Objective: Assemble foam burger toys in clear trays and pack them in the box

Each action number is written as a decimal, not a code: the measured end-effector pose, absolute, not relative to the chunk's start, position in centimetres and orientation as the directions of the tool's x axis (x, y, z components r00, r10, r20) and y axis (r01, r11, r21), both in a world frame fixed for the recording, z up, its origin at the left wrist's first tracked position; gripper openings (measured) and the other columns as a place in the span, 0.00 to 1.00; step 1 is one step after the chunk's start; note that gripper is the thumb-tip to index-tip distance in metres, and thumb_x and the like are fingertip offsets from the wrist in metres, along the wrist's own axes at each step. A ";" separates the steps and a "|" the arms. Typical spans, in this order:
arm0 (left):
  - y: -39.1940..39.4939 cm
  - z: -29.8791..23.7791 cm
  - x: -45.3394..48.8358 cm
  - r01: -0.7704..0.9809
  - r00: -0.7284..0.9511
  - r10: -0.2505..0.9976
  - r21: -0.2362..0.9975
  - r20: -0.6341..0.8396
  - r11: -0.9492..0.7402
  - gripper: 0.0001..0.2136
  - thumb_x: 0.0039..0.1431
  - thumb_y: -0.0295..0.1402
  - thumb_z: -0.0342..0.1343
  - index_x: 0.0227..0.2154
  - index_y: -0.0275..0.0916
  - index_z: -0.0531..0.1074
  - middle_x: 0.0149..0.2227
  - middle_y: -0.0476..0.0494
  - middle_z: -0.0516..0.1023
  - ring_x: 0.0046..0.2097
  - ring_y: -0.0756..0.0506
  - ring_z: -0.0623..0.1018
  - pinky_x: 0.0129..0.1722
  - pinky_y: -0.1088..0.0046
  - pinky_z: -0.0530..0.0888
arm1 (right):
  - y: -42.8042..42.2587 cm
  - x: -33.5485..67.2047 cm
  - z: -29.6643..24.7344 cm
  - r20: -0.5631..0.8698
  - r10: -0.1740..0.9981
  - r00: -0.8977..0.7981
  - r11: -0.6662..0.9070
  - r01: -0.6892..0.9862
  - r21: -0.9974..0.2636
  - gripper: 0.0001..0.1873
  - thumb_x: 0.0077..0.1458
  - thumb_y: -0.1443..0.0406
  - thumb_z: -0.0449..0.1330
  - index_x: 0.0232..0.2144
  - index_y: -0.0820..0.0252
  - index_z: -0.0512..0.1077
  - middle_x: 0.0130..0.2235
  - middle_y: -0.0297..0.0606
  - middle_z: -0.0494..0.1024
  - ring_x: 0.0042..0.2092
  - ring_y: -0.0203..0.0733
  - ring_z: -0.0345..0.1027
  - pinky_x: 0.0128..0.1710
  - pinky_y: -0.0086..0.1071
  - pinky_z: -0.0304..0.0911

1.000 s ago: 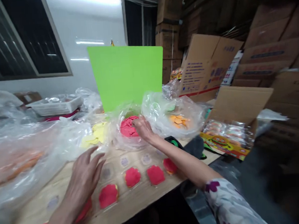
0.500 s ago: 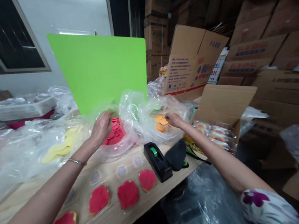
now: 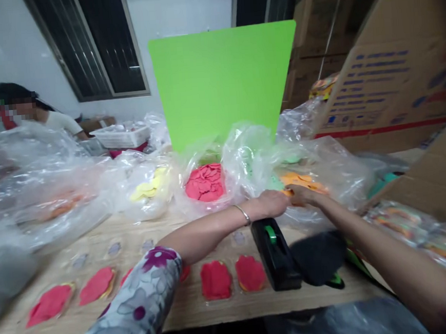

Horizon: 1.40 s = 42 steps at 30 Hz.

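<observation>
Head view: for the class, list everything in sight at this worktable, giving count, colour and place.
board: one, bright green, upright behind bags
red pieces: one heap, bagged, centre
yellow pieces: one heap, bagged, left of red
orange pieces: one heap, bagged, right of centre
tape dispenser: one, black, green roll, on table
red patches: about six, in clear trays, near edge
cardboard boxes: several, brown, right
co-worker: one, white top, far left
left hand: one, bracelet, beside right hand
right hand: one, at orange pieces
</observation>
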<state>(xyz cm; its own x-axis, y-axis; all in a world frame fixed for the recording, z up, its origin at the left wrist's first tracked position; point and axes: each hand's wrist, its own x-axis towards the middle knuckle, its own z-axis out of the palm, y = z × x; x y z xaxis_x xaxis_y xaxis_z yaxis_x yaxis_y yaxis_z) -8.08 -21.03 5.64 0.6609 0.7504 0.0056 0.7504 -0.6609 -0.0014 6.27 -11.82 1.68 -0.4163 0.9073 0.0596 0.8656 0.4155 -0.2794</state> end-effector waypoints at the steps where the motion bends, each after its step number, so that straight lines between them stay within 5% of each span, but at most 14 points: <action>1: -21.1 5.7 -8.4 0.752 0.659 0.752 -0.009 -0.010 -0.659 0.13 0.57 0.20 0.44 0.38 0.30 0.73 0.40 0.33 0.78 0.42 0.43 0.78 0.38 0.71 0.73 | -11.6 6.8 1.6 0.003 0.916 -0.402 0.387 0.880 -0.275 0.11 0.56 0.62 0.58 0.41 0.61 0.72 0.42 0.42 0.75 0.40 0.40 0.70 0.38 0.34 0.67; 7: -20.7 6.6 -10.3 0.726 0.685 0.726 -0.022 -0.063 -0.687 0.12 0.58 0.22 0.44 0.37 0.30 0.73 0.40 0.33 0.78 0.40 0.43 0.78 0.38 0.72 0.72 | -11.1 8.3 1.7 -0.171 0.930 -0.325 0.268 0.919 -0.289 0.19 0.43 0.63 0.64 0.40 0.63 0.73 0.37 0.40 0.78 0.37 0.42 0.71 0.33 0.29 0.63; 17: -21.1 5.7 -11.1 0.680 0.732 0.681 -0.029 -0.015 -0.732 0.10 0.55 0.20 0.47 0.34 0.32 0.73 0.36 0.37 0.78 0.40 0.45 0.77 0.40 0.73 0.71 | -12.3 9.9 3.9 -0.226 0.868 -0.441 0.364 0.877 -0.314 0.26 0.34 0.76 0.60 0.40 0.58 0.75 0.38 0.33 0.79 0.37 0.38 0.71 0.36 0.26 0.64; 22: -22.1 6.6 -12.2 0.648 0.743 0.650 0.073 0.160 -0.758 0.14 0.64 0.27 0.41 0.48 0.32 0.66 0.50 0.36 0.71 0.51 0.47 0.70 0.50 0.73 0.66 | -12.8 10.1 3.6 -0.068 0.906 -0.418 0.381 0.874 -0.303 0.24 0.39 0.75 0.60 0.43 0.64 0.73 0.42 0.43 0.78 0.40 0.43 0.71 0.41 0.30 0.64; 27: -21.6 7.9 -15.5 0.721 0.625 0.669 0.030 0.401 -0.692 0.14 0.63 0.25 0.38 0.46 0.32 0.66 0.46 0.37 0.69 0.47 0.47 0.69 0.49 0.72 0.67 | -13.8 6.9 6.3 0.281 0.889 -0.362 0.441 0.845 -0.303 0.18 0.57 0.68 0.48 0.46 0.68 0.71 0.45 0.48 0.76 0.44 0.45 0.69 0.45 0.33 0.61; 30: -19.4 7.8 -16.8 0.854 0.491 0.812 0.011 0.315 -0.521 0.16 0.59 0.18 0.38 0.47 0.31 0.64 0.47 0.37 0.68 0.47 0.48 0.69 0.48 0.73 0.67 | -14.2 2.4 8.2 0.383 0.791 -0.477 0.588 0.766 -0.261 0.18 0.61 0.65 0.46 0.49 0.60 0.69 0.49 0.39 0.75 0.47 0.39 0.67 0.47 0.29 0.59; 33: -17.5 7.1 -17.7 0.905 0.416 0.881 -0.009 0.226 -0.425 0.15 0.58 0.18 0.42 0.47 0.27 0.64 0.46 0.33 0.69 0.47 0.46 0.71 0.47 0.70 0.69 | -13.7 -1.0 8.5 0.254 0.724 -0.641 0.676 0.732 -0.080 0.16 0.61 0.60 0.51 0.47 0.58 0.71 0.43 0.38 0.78 0.49 0.41 0.65 0.51 0.33 0.57; 37: -16.7 6.2 -20.0 0.945 0.326 0.943 -0.056 0.067 -0.322 0.12 0.61 0.31 0.51 0.46 0.32 0.67 0.45 0.38 0.72 0.43 0.45 0.74 0.42 0.64 0.73 | -12.4 0.4 7.4 0.154 0.833 -0.531 0.532 0.846 0.039 0.15 0.54 0.57 0.60 0.37 0.64 0.74 0.39 0.43 0.78 0.50 0.46 0.66 0.53 0.43 0.56; 42: -15.0 6.5 -20.2 0.954 0.282 0.959 -0.101 -0.030 -0.284 0.15 0.60 0.37 0.53 0.48 0.34 0.67 0.47 0.39 0.71 0.45 0.44 0.74 0.43 0.61 0.73 | -12.4 4.0 7.4 0.202 0.922 -0.330 0.320 0.944 0.082 0.10 0.55 0.66 0.57 0.34 0.69 0.75 0.39 0.59 0.76 0.51 0.59 0.65 0.51 0.49 0.56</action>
